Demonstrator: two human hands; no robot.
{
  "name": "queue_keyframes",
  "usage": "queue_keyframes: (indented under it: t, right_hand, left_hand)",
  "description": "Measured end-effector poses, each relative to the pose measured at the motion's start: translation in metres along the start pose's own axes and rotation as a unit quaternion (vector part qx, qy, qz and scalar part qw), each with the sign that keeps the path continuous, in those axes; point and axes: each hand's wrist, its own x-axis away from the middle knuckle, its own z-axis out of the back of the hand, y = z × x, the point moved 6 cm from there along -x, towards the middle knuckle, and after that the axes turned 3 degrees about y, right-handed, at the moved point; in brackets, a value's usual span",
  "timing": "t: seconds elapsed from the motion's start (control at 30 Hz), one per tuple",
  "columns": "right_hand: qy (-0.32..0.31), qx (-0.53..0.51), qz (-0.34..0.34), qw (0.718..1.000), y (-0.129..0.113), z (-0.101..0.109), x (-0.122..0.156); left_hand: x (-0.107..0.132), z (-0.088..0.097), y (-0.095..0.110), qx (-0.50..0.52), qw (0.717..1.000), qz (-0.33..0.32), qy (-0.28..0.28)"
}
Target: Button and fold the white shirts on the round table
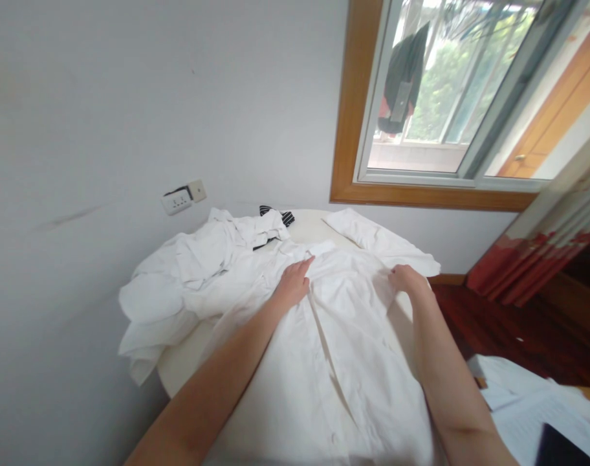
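Observation:
A white button-up shirt [343, 310] lies spread over a round cream table [307, 225], its button front running toward me with a narrow gap along it. My left hand [294, 281] rests on the shirt just below the collar, fingers stretched out over the cloth. At the shirt's right side, my right hand [407, 278] has its fingers curled and pinched on the edge of the fabric near the armhole. Beyond it the right sleeve [372, 236] lies out across the table. The fingertips of my right hand are partly hidden.
More white clothes [188, 265] are heaped on the table's left side, against the wall. A black-and-white striped cloth [286, 218] lies at the back. A wall socket [177, 201] is above the heap. Papers [542, 414] and a dark object [564, 446] lie at lower right, near a curtain [532, 252].

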Motion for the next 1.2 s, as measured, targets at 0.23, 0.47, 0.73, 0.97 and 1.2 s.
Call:
queue_keyframes:
  t: [0.23,0.47,0.73,0.97,1.2]
  right_hand:
    - [0.136,-0.08,0.066,0.985,-0.011,0.031,0.004]
    - [0.19,-0.402,0.19,0.875,-0.022,0.055,0.005]
    - [0.277,-0.258,0.214,0.901,-0.036,0.116,-0.01]
    - [0.307,-0.17,0.119,0.929,-0.015,0.145,-0.038]
    - [0.079,-0.655,0.114,0.743,-0.005,0.07,-0.034]
  left_hand:
    - [0.002,-0.006,-0.003,-0.069,0.997,0.008,-0.027]
    - [0.004,-0.005,0.0,-0.093,0.994,0.022,-0.047]
    - [0.005,-0.008,0.005,-0.088,0.995,0.007,-0.054]
    - [0.008,-0.005,-0.003,-0.111,0.99,0.063,-0.06]
    - [0.006,-0.005,-0.005,-0.114,0.987,0.087,-0.07]
